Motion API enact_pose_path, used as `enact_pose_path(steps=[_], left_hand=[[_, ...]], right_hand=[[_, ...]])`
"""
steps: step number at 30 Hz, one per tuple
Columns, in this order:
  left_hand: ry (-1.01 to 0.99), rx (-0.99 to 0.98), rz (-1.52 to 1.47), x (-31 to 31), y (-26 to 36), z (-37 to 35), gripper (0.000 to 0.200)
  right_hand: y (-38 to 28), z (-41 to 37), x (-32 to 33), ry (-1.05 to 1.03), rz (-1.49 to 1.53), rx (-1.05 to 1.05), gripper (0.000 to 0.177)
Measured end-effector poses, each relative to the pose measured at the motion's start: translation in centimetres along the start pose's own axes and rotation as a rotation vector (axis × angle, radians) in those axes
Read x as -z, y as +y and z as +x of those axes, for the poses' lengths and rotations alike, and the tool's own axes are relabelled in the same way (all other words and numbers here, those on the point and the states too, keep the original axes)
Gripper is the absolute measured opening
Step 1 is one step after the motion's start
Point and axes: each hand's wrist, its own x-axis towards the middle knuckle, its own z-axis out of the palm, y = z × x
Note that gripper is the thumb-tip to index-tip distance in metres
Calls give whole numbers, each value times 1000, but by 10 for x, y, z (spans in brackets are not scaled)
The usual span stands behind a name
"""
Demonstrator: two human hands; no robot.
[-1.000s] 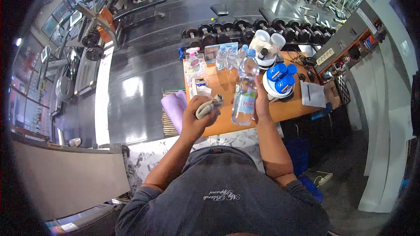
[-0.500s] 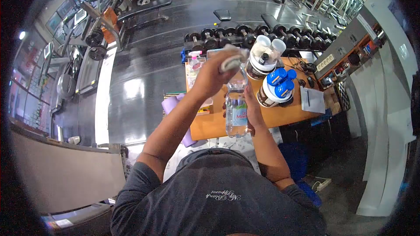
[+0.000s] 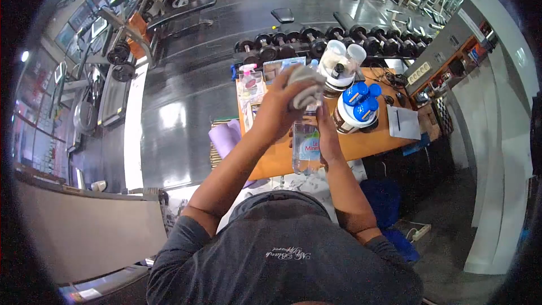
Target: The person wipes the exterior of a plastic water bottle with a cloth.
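A clear plastic water bottle (image 3: 306, 161) with a printed label stands upright in front of my chest, above the table's near edge. My right hand (image 3: 329, 140) is wrapped round its right side. Bunched in my left hand (image 3: 275, 107) is a grey cloth (image 3: 307, 87), which lies over the upper part of the bottle and hides its neck and cap. The fingers of my left hand are closed round the cloth.
Behind my hands is a wooden table (image 3: 271, 161). It carries a tub with blue-lidded containers (image 3: 361, 101), a tub with clear cups (image 3: 339, 68), a pink-topped spray bottle (image 3: 248, 73) and paper with a pen (image 3: 403, 123). Dumbbells (image 3: 282, 45) line the rack beyond; a purple rolled mat (image 3: 226, 138) stands left.
The cloth in my left hand has come down over the bottle's upper part, covering more of it. My right hand still grips the bottle. The view has shifted slightly.
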Motion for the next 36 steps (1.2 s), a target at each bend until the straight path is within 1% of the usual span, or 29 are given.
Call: enact_pose_path(steps=[1,4,5,8,9,11,14,15,17,19,21,22,23,26,27,29,30,31,33,34,35,36], left_hand=[[6,-46,52,-2,3,-8,60],[-52,59,-33,-6,14,-36,61],[-94,73,35,-9,11,-48,63],[-173,77,97,-5,13,-52,66],[-87,42,97,-4,13,-49,66],[85,-19,96,-2,9,-36,67],[81,80,38,5,12,-24,56],[67,75,13,2,10,-29,56],[38,33,62,-3,15,-42,55],[4,-14,138,-5,18,-59,53],[-110,78,-33,1,22,-69,54],[-167,128,-120,4,24,-72,54],[-175,154,-165,8,28,-73,53],[18,119,-48,7,27,-63,55],[48,114,-90,4,22,-60,57],[43,6,10,1,20,-61,57],[37,-48,57,-2,19,-63,58],[13,-23,32,-5,18,-69,56],[-70,-12,-26,-8,23,-90,54],[-110,-6,-54,-6,25,-97,54],[-183,-62,-82,1,25,-100,62],[-186,-26,-114,5,24,-99,62]], right_hand=[[-6,-4,-5,9,37,-9,61],[2,0,4,59,140,-11,63],[9,2,11,78,172,-8,63],[6,3,14,78,218,2,64],[4,2,11,113,162,-32,62],[1,-2,3,47,90,0,63],[0,-1,-4,35,-2,40,67],[-5,-3,-9,56,31,28,68],[-7,-2,-9,81,65,58,70],[-2,4,2,86,66,138,71],[1,14,12,185,185,23,73],[1,12,16,197,192,-6,74],[0,10,20,209,199,-36,74],[-7,0,5,173,122,31,73],[-7,1,-2,133,128,65,73],[-5,2,-8,111,88,111,72],[-5,1,-8,105,68,133,72],[-5,-1,-3,103,117,83,71],[13,14,23,198,102,58,70],[1,11,15,202,102,60,67],[-10,9,7,205,102,62,65],[-21,6,-1,208,101,63,63]])
